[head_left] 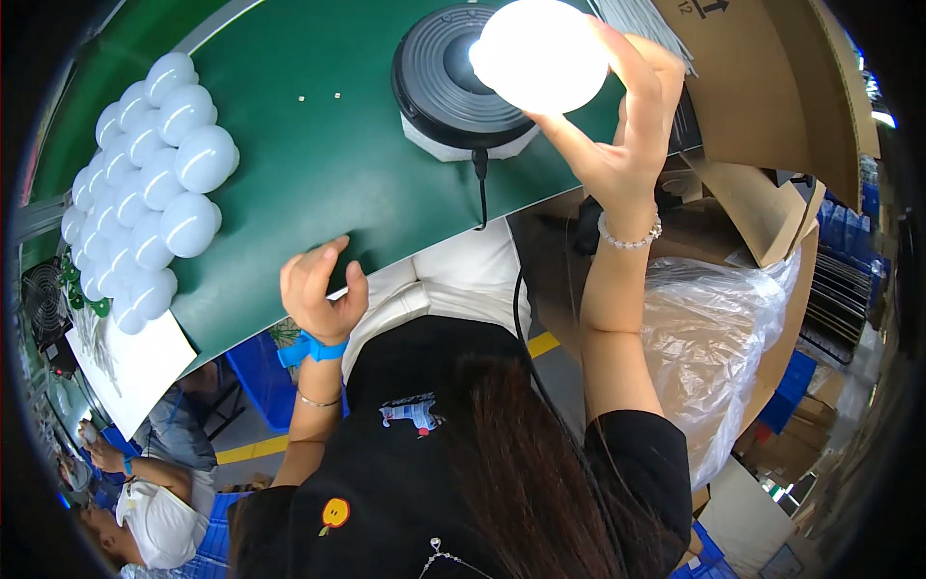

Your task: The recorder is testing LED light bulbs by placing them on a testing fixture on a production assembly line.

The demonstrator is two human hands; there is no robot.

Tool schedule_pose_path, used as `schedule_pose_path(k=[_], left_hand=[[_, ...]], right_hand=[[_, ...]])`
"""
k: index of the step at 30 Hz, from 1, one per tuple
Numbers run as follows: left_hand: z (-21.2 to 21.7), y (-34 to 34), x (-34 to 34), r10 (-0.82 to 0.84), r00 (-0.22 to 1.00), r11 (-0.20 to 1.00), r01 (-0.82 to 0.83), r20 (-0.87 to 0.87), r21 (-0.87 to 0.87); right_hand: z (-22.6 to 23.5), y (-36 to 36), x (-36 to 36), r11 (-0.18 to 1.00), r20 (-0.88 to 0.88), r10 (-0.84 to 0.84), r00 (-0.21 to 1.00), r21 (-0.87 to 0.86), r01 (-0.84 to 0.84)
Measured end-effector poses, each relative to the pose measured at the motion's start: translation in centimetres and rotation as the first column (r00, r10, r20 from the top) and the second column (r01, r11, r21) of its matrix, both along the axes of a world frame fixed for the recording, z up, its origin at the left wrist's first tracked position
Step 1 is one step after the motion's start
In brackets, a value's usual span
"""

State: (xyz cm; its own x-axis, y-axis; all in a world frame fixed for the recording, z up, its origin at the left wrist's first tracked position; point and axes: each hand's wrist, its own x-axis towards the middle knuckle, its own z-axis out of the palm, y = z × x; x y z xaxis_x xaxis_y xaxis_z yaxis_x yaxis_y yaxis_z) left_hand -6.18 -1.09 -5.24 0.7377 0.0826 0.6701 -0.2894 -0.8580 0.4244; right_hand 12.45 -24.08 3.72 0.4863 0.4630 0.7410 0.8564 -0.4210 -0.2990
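Observation:
Between the thumb and fingers of my right hand point(627, 135) is a brightly lit white light bulb point(545, 56). It is held at the right side of a round dark grey ribbed device point(434, 82), and glare hides whether the two touch. A black cable runs from the device's near side toward me. My left hand point(323, 289) rests at the table's near edge with its fingers apart and nothing in it. Farther left, a cluster of several unlit white bulbs point(154, 179) lies in rows on the green table point(289, 183).
Two tiny pale pieces point(319, 97) lie on the table. Cardboard boxes point(762, 87) stand at the right, one lined with clear plastic point(714, 357). A white sheet point(135, 376) with thin grey strips sits at the left edge. Another person point(159, 511) works at the lower left.

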Motion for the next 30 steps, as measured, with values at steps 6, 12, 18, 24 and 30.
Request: schedule_pose_path(k=[6, 12, 18, 24, 30], left_hand=[[0.1, 0.0, -0.1, 0.004, 1.0, 1.0, -0.004, -0.016, -0.003], [-0.1, 0.1, -0.2, 0.013, 1.0, 1.0, -0.013, -0.01, -0.004], [0.0, 0.0, 0.0, 0.006, 1.0, 1.0, -0.006, -0.006, -0.005], [0.4, -0.2, 0.2, -0.009, 1.0, 1.0, 0.01, -0.011, 0.022], [0.1, -0.1, 0.2, 0.004, 1.0, 1.0, -0.004, 0.019, -0.014]], right_hand=[[1.6, 1.0, -0.3, 0.996, 0.053, -0.024, 0.998, -0.082, 0.029], [2.4, 3.2, 0.1, 0.993, -0.113, 0.017, 0.993, 0.119, -0.003], [-1.1, 5.1, 3.7, 0.72, 0.241, 0.4, 0.884, 0.514, -0.466], [0.3, 5.1, 2.3, 0.973, -0.146, 0.159, 0.976, 0.193, -0.13], [1.3, 5.5, 1.8, 0.999, 0.007, 0.011, 1.0, 0.032, -0.011]])
